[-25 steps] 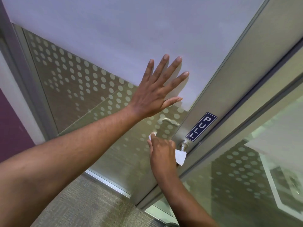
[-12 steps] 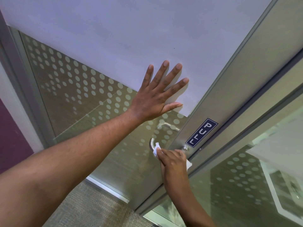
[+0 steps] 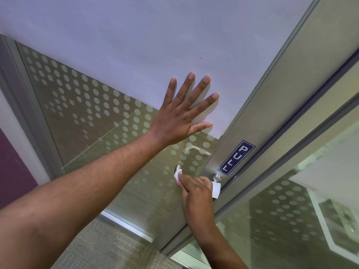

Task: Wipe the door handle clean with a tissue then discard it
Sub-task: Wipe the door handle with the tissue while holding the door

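A silver lever door handle (image 3: 217,178) juts from the metal stile of a glass door (image 3: 287,78). My right hand (image 3: 196,191) is wrapped over the lever with a white tissue (image 3: 216,189) pressed against it. One tissue corner pokes out at the lever's free end and another hangs near the pivot. Most of the lever is hidden under my fingers. My left hand (image 3: 184,113) lies flat on the frosted glass above the handle, fingers spread, holding nothing.
A blue PULL sign (image 3: 236,157) sits on the stile just above the handle. The dotted glass panel (image 3: 81,105) spans the left. A fixed glass pane (image 3: 291,210) lies to the right. Grey carpet (image 3: 108,249) lies below.
My right hand has slid with the tissue along the lever, from its free end toward the pivot. The left hand stays flat on the glass. The camera view has shifted slightly.
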